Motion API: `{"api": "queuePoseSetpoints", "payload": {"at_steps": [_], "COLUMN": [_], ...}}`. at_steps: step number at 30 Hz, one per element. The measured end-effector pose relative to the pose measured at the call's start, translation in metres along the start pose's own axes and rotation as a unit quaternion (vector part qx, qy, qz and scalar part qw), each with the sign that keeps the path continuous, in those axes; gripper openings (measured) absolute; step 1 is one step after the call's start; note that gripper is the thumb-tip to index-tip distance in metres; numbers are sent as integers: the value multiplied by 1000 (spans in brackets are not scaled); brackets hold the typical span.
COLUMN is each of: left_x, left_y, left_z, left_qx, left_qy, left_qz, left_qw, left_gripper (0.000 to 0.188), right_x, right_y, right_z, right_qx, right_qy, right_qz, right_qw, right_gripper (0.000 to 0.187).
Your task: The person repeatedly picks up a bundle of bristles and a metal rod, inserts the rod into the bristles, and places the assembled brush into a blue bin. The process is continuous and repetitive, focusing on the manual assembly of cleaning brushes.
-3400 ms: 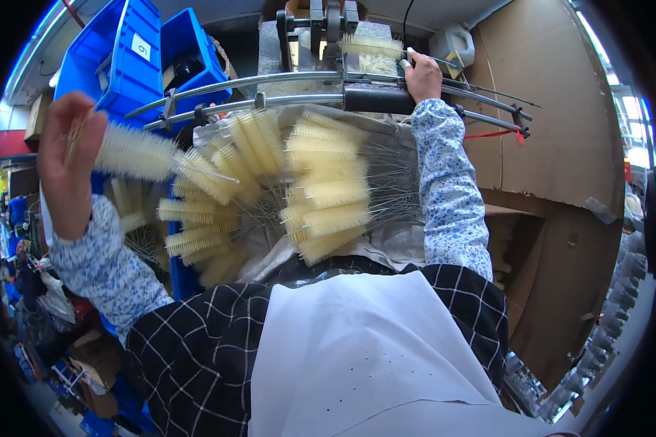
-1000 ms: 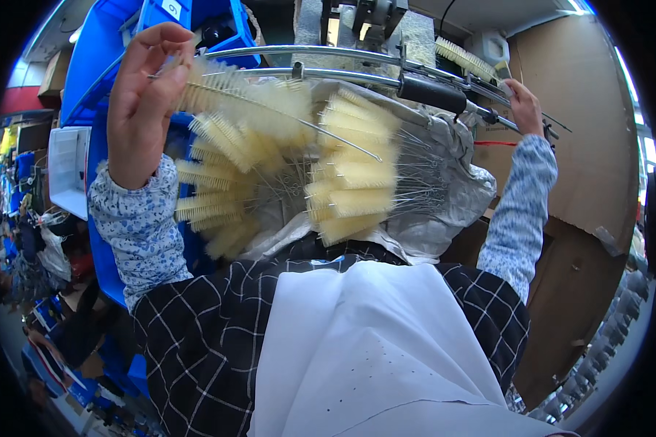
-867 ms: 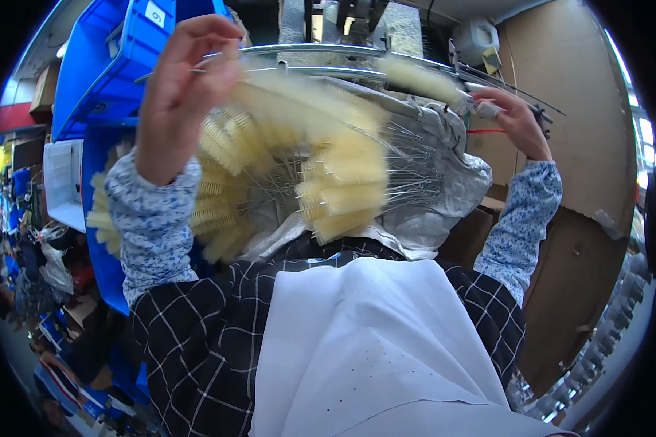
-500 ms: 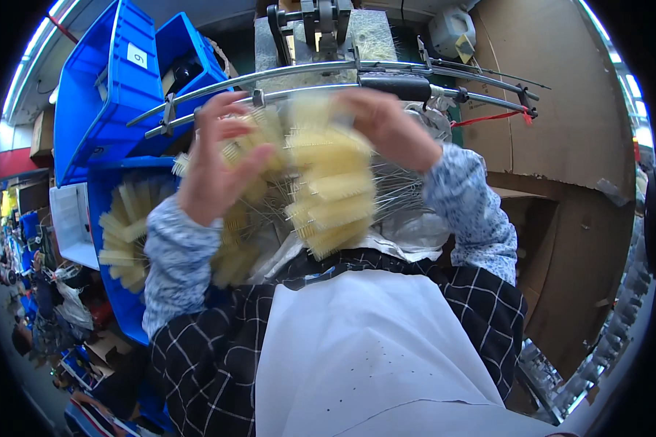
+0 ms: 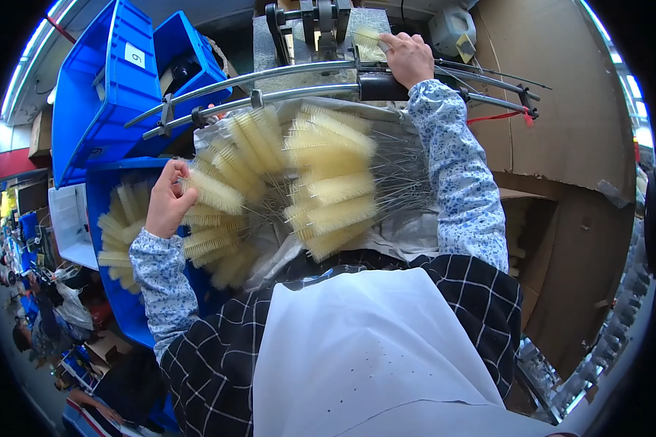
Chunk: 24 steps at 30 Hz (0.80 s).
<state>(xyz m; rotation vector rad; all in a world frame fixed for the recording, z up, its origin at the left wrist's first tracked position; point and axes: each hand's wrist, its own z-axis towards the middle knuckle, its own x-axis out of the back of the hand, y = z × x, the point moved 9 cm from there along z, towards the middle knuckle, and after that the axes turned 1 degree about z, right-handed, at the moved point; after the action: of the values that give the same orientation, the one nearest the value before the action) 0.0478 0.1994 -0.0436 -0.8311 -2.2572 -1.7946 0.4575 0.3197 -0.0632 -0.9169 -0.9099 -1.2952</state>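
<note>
My left hand [image 5: 168, 200] pinches the outer end of a bottle brush [image 5: 217, 194] with pale yellow bristles, at the left edge of a fanned pile. Far off at the machine, my right hand [image 5: 410, 58] is closed at the end of another pale bristled brush [image 5: 368, 38]; part of it is hidden by the fingers. On the cloth over my lap lie two groups of brushes: the left fan [image 5: 233, 164] and a stacked right group [image 5: 332, 189]. Thin twisted wire stems [image 5: 404, 175] stick out rightward from the right group.
Two metal rails [image 5: 299, 91] cross ahead of me, in front of a machine [image 5: 317, 33]. Blue bins [image 5: 109, 95] stand at the left; a lower one holds more brushes [image 5: 127, 226]. Cardboard [image 5: 554, 109] walls the right side. A white jug [image 5: 452, 30] stands at the back.
My right hand has moved from above the right group, forward and right to the machine. My left hand has moved down and left and now grips a brush end.
</note>
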Motion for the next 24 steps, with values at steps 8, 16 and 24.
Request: {"api": "queuePoseSetpoints", "payload": {"at_steps": [8, 16, 24], "left_x": [48, 49, 77], "left_y": [73, 100, 100], "left_z": [-31, -30, -48], "left_qx": [-132, -181, -203], "left_qy": [139, 152, 247], "left_qz": [4, -22, -8], "left_qw": [981, 971, 948], "left_gripper": [27, 29, 34], "right_x": [-21, -39, -12], "right_y": [14, 9, 52], "right_z": [8, 25, 3], "right_qx": [-28, 49, -65], "right_qy": [-104, -72, -35], "right_qz": [40, -6, -38], "right_qw": [993, 996, 997], "right_gripper": [28, 32, 54]}}
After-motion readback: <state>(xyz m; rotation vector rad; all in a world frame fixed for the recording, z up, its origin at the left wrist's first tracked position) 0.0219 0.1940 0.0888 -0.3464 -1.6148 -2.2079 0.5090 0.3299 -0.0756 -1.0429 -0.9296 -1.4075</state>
